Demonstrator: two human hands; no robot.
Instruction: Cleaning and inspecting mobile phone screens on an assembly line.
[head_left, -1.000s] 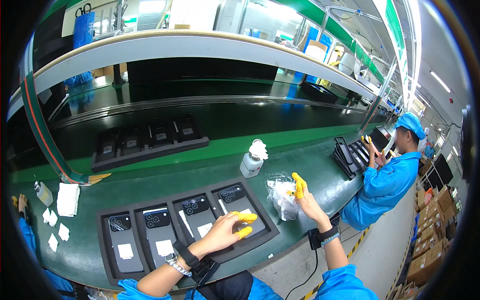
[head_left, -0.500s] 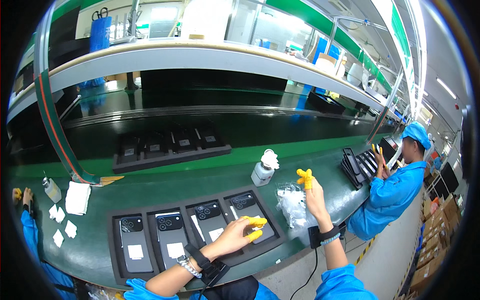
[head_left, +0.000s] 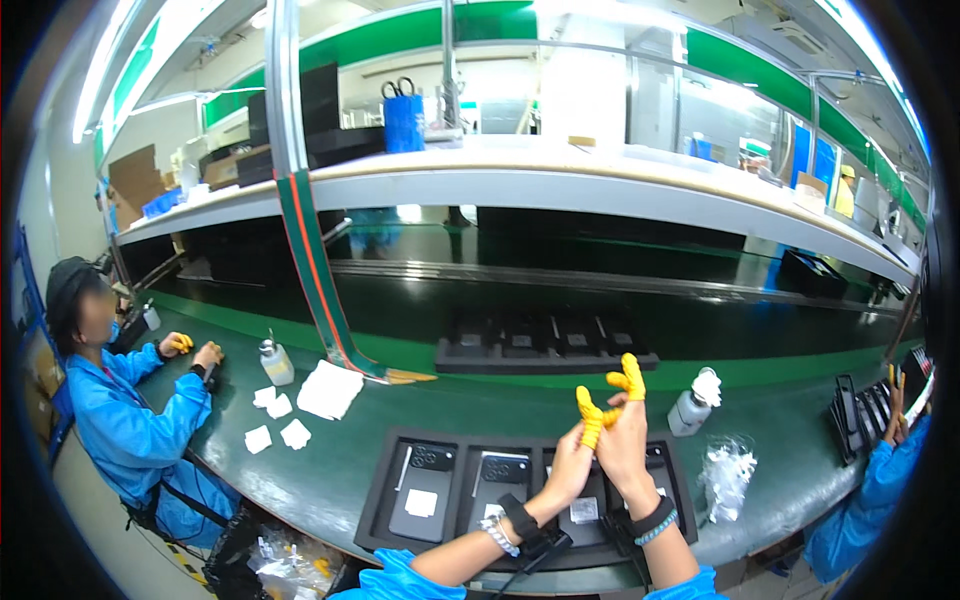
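Observation:
My left hand and my right hand are raised together above a black tray near the bench's front edge. Both wear yellow finger cots and dark wrist straps. The left hand's capped fingertips pinch a yellow finger cot on the right hand. The right hand's other fingers are spread, one capped finger pointing up. The tray holds several dark phones lying face down in slots, some with white labels. My forearms hide the tray's right slots.
A white-capped bottle and crumpled clear plastic lie right of the tray. A second black tray sits on the belt behind. White wipes and another bottle lie at left by a co-worker. Another co-worker's sleeve is at right.
My left hand lifted off the tray and met my right hand, which moved away from the plastic. The view swung left, bringing the left co-worker in.

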